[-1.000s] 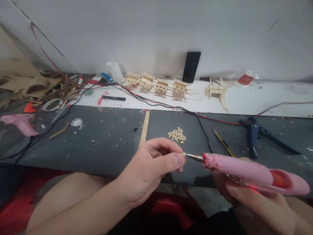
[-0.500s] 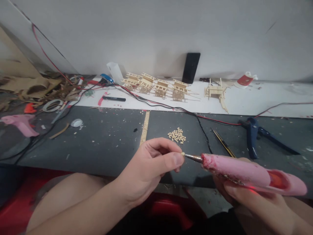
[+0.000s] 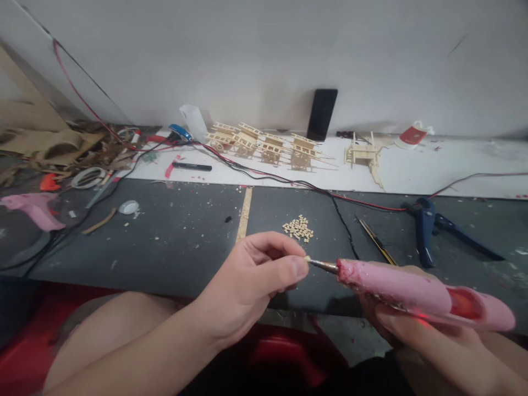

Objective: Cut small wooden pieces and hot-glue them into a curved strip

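Between thumb and forefinger, my left hand (image 3: 259, 280) pinches a small wooden piece (image 3: 307, 258), only its end showing. My right hand (image 3: 424, 330) is wrapped around a pink hot glue gun (image 3: 400, 286), its fingers partly hidden beneath the body. The metal nozzle (image 3: 324, 265) points left, with its tip at the wooden piece. Just beyond my left hand lies a pile of tiny wooden pieces (image 3: 297, 228) on the dark grey tabletop (image 3: 185, 220).
Several small wooden model carts (image 3: 268, 146) stand on a white strip at the back, with another wooden model (image 3: 363, 157) further right. A black phone (image 3: 322, 114) leans on the wall. Cables (image 3: 289, 179) cross the table. A utility knife (image 3: 376, 242) and blue-handled tool (image 3: 427, 231) lie right.
Both hands have shifted very slightly left together with the glue gun. The nozzle tip stays at the wooden piece; the grips look the same.
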### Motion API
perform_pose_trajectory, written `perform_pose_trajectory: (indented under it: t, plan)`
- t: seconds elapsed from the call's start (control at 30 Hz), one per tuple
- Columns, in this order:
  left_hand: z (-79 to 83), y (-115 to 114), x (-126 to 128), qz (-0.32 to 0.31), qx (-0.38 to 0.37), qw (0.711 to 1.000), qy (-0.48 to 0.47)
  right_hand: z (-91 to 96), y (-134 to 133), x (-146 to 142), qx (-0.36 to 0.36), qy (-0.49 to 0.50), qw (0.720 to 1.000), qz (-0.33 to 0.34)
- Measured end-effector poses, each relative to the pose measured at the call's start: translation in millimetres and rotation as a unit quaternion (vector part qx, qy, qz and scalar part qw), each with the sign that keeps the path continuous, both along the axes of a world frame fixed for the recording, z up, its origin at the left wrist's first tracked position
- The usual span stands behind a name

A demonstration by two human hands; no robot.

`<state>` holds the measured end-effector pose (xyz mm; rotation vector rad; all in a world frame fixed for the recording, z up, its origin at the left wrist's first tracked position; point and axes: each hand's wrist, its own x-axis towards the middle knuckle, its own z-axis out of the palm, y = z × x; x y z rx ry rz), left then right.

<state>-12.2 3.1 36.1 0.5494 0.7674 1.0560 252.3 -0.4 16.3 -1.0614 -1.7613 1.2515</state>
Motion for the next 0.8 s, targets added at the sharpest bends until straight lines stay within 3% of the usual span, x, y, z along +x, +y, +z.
perform_pose_trajectory:
  t: [0.17, 0.27, 0.37, 0.47, 0.67, 0.8]
  plan:
    - [5.3, 1.6, -4.7, 0.013, -0.006, 1.000, -0.009, 3.1, 0.8, -2.1, 0.020, -0.080, 0.995, 0.047]
    - [16.6, 8.8, -15.7, 0.059, 0.013, 0.998, 0.001, -4.1, 3.3, 0.0, 0.103, -0.179, 0.978, 0.012]
    - [28.4, 18.5, -30.4, 0.136, 0.046, 0.990, 0.009, -15.2, 16.9, 3.3, 0.213, -0.325, 0.916, -0.100]
    - [33.7, 24.7, -41.4, 0.178, 0.073, 0.981, 0.020, -31.0, 37.3, 5.8, 0.239, -0.405, 0.871, -0.143]
    - [31.3, 23.0, -40.6, 0.149, 0.068, 0.986, 0.016, -71.5, 50.9, 2.1, 0.238, -0.528, 0.802, -0.147]
    - [31.2, 21.5, -38.1, 0.150, 0.041, 0.987, 0.030, -72.0, 47.7, 3.0, 0.261, -0.562, 0.764, -0.179]
